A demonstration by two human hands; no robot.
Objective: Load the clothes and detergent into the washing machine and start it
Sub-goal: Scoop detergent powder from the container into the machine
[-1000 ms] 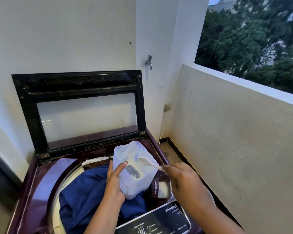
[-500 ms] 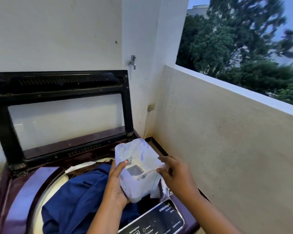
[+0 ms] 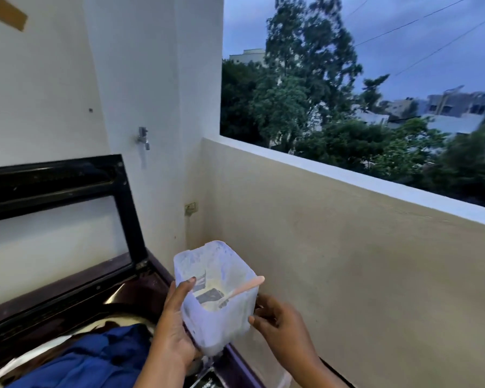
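Observation:
A translucent detergent container (image 3: 221, 326) is held upright over the right rim of the maroon top-load washing machine (image 3: 140, 287). My left hand (image 3: 174, 326) grips its left side, thumb on the near wall. My right hand (image 3: 280, 329) holds its right wall with thumb and fingers. A pale spoon (image 3: 247, 285) lies inside, its handle sticking out over the right rim, and no hand touches it. Blue clothes (image 3: 95, 359) fill the drum at lower left.
The machine's black-framed glass lid (image 3: 53, 186) stands open against the white wall. A tap (image 3: 143, 137) and a wall socket (image 3: 191, 207) sit in the corner. A beige balcony parapet (image 3: 347, 275) runs close along the right, with trees beyond.
My right hand let go of the spoon, which now rests in the container, and moved to the container's right side. The view swung up and to the right.

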